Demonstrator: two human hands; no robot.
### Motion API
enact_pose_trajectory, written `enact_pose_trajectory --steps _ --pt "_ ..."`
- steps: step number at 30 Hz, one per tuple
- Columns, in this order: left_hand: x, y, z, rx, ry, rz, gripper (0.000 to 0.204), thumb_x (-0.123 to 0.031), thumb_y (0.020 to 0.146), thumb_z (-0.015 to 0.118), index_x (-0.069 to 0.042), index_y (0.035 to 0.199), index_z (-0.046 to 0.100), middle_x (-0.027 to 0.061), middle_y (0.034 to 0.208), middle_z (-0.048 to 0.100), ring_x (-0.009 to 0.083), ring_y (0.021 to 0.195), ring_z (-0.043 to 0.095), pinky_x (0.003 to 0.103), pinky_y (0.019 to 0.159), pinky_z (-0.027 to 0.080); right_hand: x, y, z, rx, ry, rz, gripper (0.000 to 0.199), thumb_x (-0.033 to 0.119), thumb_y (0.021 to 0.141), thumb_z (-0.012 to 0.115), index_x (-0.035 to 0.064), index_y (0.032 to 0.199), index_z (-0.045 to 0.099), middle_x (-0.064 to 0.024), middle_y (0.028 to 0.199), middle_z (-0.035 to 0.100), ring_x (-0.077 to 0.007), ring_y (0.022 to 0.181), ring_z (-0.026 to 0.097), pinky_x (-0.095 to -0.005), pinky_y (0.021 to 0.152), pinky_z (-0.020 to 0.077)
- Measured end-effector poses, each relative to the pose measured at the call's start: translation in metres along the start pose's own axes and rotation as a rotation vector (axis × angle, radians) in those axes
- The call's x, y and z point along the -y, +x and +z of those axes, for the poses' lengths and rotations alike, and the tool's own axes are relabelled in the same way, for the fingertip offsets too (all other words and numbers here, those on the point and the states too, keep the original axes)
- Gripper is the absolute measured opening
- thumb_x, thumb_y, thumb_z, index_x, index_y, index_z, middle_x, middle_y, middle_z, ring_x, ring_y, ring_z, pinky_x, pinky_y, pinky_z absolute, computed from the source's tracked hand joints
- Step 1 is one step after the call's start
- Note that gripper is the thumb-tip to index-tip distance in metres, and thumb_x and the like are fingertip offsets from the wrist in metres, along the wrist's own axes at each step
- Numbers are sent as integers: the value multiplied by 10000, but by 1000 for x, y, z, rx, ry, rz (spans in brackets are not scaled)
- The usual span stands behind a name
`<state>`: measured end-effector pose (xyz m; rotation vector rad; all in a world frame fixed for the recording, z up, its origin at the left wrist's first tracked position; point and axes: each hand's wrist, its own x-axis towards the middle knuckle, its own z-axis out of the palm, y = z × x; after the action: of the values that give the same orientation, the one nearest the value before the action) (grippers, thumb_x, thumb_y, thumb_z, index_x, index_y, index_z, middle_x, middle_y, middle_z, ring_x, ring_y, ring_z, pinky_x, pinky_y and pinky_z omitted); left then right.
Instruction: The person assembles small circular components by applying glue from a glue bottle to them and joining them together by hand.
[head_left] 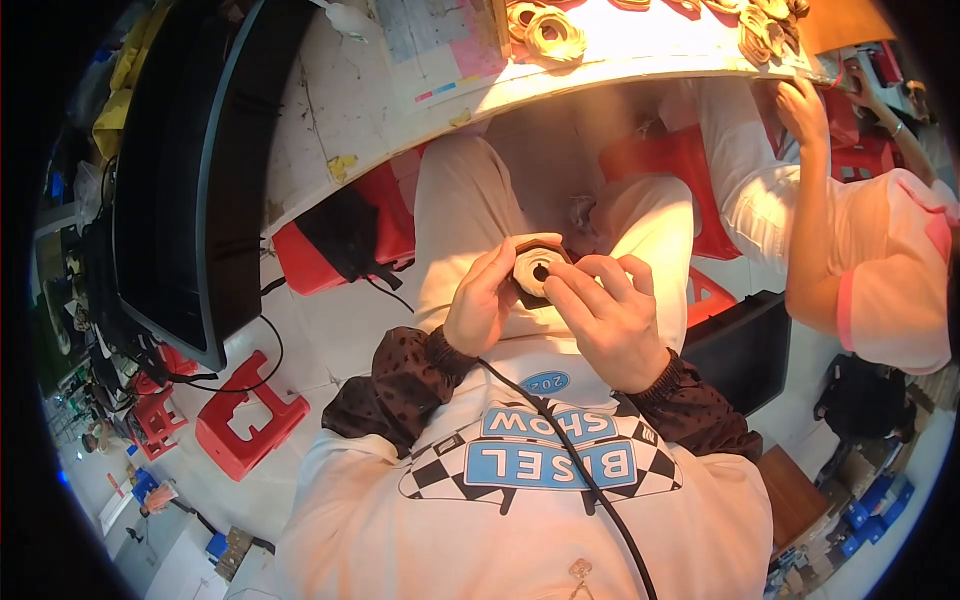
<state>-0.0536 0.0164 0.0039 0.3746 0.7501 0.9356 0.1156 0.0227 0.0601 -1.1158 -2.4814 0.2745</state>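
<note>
Above my lap I hold a small cream ring-shaped piece (pixel 527 274) with a dark hole in its middle and a dark angular edge around it. I cannot tell its exact kind. My left hand (pixel 478 312) is closed around its left side, the fingers along the rim. From the right, the bent fingers of my right hand (pixel 608 318) press together against the ring's right side, close to the hole. Those fingertips partly cover the piece. Similar tan rings (pixel 553 36) lie on the brightly lit worktable beyond my knees.
The worktable (pixel 390 135) curves across the far side. A large black screen (pixel 170 190) stands at left. Red stools (pixel 250 415) are on the floor at left. A black cable (pixel 560 440) runs down my shirt. At right sits another person, a hand (pixel 803 112) at the table edge.
</note>
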Motion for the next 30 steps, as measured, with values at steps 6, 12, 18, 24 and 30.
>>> enact_pose_trajectory --steps 6,12,18,24,30 --pt "0 1 -1 -1 -16 -25 457 -309 1030 246 10 1219 514 93 1123 586 158 1068 550 301 950 425 0 1 3 15 -4 -4 279 97 664 628 32 935 621 -39 1018 637 -183 899 579 -343 836 380" --pt "2 0 -4 10 1 -24 463 -317 1030 244 7 1215 519 89 1120 584 151 1065 548 304 957 421 0 2 4 37 -6 -7 281 96 664 629 33 938 622 -39 1009 637 -184 908 578 -345 840 382" --pt "2 0 -4 -1 -10 -38 446 -307 1028 257 0 1210 524 81 1116 585 146 1058 550 306 955 424 -3 1 8 4 -9 -41 279 99 653 620 19 921 607 -48 963 616 -186 885 564 -343 813 391" --pt "2 1 -5 -6 -11 -59 418 -281 1023 284 6 1203 530 84 1117 589 142 1052 560 302 945 434 -5 2 7 -20 -19 -83 270 104 643 611 7 895 591 -54 911 590 -186 855 547 -341 787 397" --pt "-2 2 -1 -12 55 -46 449 -312 1016 286 6 1224 525 76 1105 596 141 1018 563 301 888 467 -6 2 7 -17 -18 -78 257 106 645 608 13 883 585 -55 903 584 -187 856 542 -344 791 398"
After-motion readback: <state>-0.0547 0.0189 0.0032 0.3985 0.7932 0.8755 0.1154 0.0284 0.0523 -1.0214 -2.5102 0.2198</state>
